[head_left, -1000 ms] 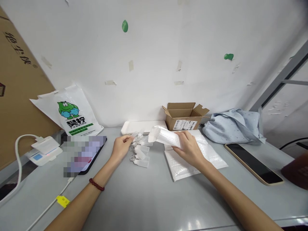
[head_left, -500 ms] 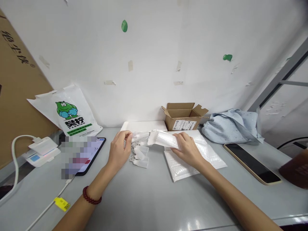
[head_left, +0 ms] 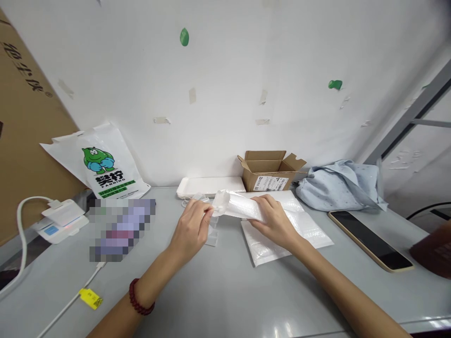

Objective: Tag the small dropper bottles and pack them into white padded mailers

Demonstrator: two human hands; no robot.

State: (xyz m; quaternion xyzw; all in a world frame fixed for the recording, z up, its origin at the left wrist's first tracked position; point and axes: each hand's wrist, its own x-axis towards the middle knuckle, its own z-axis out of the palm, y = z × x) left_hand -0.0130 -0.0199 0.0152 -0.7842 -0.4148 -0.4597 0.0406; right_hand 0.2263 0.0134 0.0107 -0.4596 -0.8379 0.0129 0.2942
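Observation:
My right hand (head_left: 275, 216) grips a small white bubble mailer (head_left: 244, 206) by its closed end, tilted above the table with its mouth toward the left. My left hand (head_left: 192, 227) is closed in a pinch at that mouth. Its fingertips hold the white loop of a small clear plastic tag, whose body seems to sit within the mailer's mouth. Several similar clear tags (head_left: 212, 238) with loops lie on the table behind and beside my left hand, partly hidden by it. Flat white bubble mailers (head_left: 271, 246) lie under my right hand.
A stack of white mailers (head_left: 197, 186) and an open cardboard box (head_left: 262, 176) stand by the wall. Blue cloth (head_left: 340, 185) and a phone (head_left: 369, 239) lie at right. A white plastic bag (head_left: 123, 159), a blurred-out phone (head_left: 130, 230) and a white cable (head_left: 66, 307) are at left.
My left hand has moved right from beside the tag pile to the mailer's mouth, bringing a clear tag with it. My right hand and the mailer stay nearly in place.

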